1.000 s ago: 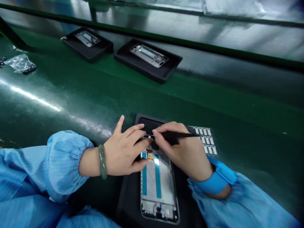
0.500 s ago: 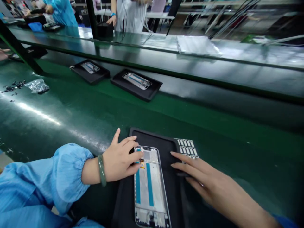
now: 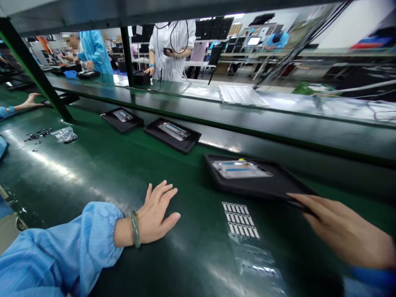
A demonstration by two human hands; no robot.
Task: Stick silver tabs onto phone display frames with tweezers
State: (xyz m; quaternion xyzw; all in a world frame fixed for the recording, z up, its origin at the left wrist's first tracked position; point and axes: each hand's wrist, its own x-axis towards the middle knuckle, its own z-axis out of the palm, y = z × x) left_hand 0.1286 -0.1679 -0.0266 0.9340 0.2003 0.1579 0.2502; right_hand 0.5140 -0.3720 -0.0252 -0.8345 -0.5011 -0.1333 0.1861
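Note:
My left hand point(image 3: 154, 210) lies flat and open on the green belt point(image 3: 102, 173), fingers apart, holding nothing, with a green bangle point(image 3: 135, 229) at the wrist. My right hand point(image 3: 343, 227) reaches to the near corner of a black tray point(image 3: 253, 186), its fingers touching the rim. A thin dark strip under those fingers could be the tweezers or the rim; I cannot tell. A phone frame point(image 3: 241, 169) with blue strips lies in the tray, seen at a low angle. Between my hands lies a sheet of small white labels point(image 3: 240, 220).
Two more black trays point(image 3: 122, 120) point(image 3: 172, 136) hold phone frames farther along the belt. A plastic bag point(image 3: 64, 135) and scattered black parts point(image 3: 38, 134) lie at the left. A co-worker's hand point(image 3: 29, 99) shows far left, and people stand beyond a dark rail point(image 3: 198, 105).
The tray and phone frame have moved away and right from under my hands. My right hand has slid right, with the tweezers no longer plainly visible. My left hand has left the frame for the belt.

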